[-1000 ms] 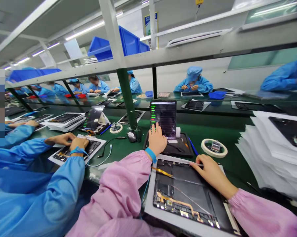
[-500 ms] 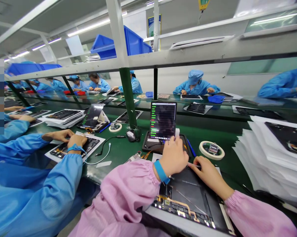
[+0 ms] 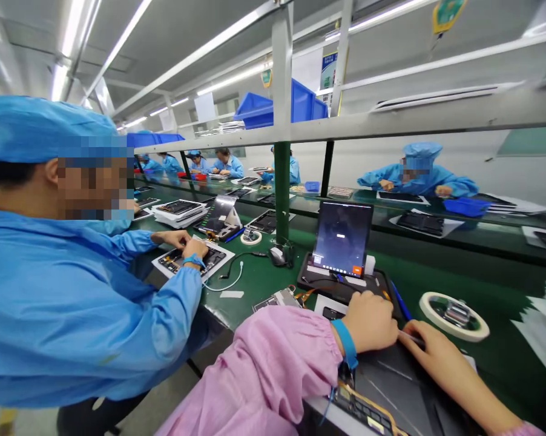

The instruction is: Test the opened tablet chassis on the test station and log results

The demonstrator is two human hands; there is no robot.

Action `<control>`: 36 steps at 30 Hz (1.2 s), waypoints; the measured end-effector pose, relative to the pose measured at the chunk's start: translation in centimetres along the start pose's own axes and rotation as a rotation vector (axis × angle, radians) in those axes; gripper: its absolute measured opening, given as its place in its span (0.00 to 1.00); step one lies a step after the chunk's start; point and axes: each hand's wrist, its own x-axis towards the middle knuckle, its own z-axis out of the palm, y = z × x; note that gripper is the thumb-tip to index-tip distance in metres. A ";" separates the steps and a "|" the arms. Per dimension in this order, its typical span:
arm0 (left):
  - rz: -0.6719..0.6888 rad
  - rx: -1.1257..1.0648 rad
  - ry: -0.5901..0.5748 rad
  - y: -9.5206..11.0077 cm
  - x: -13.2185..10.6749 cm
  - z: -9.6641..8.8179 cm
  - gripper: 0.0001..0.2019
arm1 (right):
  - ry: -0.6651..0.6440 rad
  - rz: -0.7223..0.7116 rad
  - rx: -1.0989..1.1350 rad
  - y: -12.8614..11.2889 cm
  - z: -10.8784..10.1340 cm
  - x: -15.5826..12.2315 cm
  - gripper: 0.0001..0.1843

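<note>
My left hand (image 3: 368,321), with a blue wrist strap (image 3: 345,343), rests with curled fingers over the near end of a black tray. My right hand (image 3: 436,360) pinches a thin metal tool (image 3: 411,338) above an opened tablet body (image 3: 393,378) with gold flex cables (image 3: 368,409). Most of that body lies hidden behind my hands and pink sleeve (image 3: 273,369). Behind them, a tablet (image 3: 343,237) stands upright in the black tray (image 3: 345,284), its dark screen showing a small white bar. A blue-handled tool (image 3: 401,301) lies beside the tray.
A tape ring (image 3: 454,316) lies on the green bench (image 3: 250,297) to the right. A co-worker in a blue gown (image 3: 68,309) works at my left, hands (image 3: 177,239) on another tablet. White sheets (image 3: 543,327) stack at the right edge. Further workstations line the bench beyond a steel shelf post (image 3: 282,181).
My left hand has moved down from the standing tablet to the tray's near end. The tablet's screen has changed from green bars to dark. The view has swung left.
</note>
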 end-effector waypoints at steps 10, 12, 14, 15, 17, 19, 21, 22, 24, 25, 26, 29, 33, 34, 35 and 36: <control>0.079 -0.088 -0.081 1.0 -1.2 -0.9 0.11 | 0.416 0.027 -0.239 -7.6 -16.7 -5.0 0.15; 0.109 -0.078 -0.098 1.0 -1.3 -0.4 0.12 | 0.276 0.147 -0.307 -6.9 -17.8 -6.2 0.10; 0.112 -0.057 -0.131 1.0 -1.4 0.2 0.12 | -0.001 0.266 -0.341 -5.5 -16.7 -7.6 0.07; 0.110 -0.047 -0.152 0.9 -1.5 0.5 0.12 | -0.110 0.318 -0.344 -4.7 -15.7 -8.2 0.06; 0.102 -0.035 -0.187 0.8 -1.6 1.0 0.11 | -0.178 0.399 -0.344 -3.3 -13.4 -9.3 0.04; 0.094 -0.030 -0.203 0.8 -1.5 1.5 0.10 | -0.121 0.451 -0.358 -2.1 -11.6 -10.1 0.01; 0.090 -0.020 -0.203 0.8 -1.4 1.9 0.09 | -0.083 0.480 -0.351 -1.3 -10.7 -10.8 0.05; 0.094 -0.010 -0.205 0.8 -1.3 2.1 0.09 | -0.079 0.491 -0.330 -1.0 -10.5 -11.1 0.07; 0.108 0.025 -0.218 0.9 -1.1 2.4 0.10 | -0.082 0.504 -0.260 -0.5 -10.6 -11.7 0.09; 0.115 0.045 -0.228 1.0 -1.0 2.4 0.10 | -0.085 0.506 -0.219 -0.4 -10.7 -12.0 0.08; 0.119 0.060 -0.238 1.1 -1.0 2.4 0.10 | -0.085 0.509 -0.187 -0.4 -10.8 -12.2 0.08; 0.125 0.038 -0.249 1.2 -0.9 2.2 0.13 | 0.008 0.500 -0.023 -1.2 -10.9 -13.2 0.10; 0.136 -0.134 -0.232 1.1 -1.0 2.0 0.17 | -0.081 0.514 0.479 -3.1 -10.1 -14.8 0.16; 0.122 -0.181 -0.244 1.1 -1.1 2.1 0.18 | -0.130 0.525 0.542 -3.5 -9.7 -15.1 0.16; 0.105 -0.220 -0.263 1.1 -1.1 2.2 0.18 | -0.149 0.526 0.563 -3.9 -9.4 -15.5 0.16; 0.090 -0.248 -0.283 1.1 -1.2 2.3 0.18 | -0.138 0.515 0.549 -4.1 -9.1 -15.7 0.15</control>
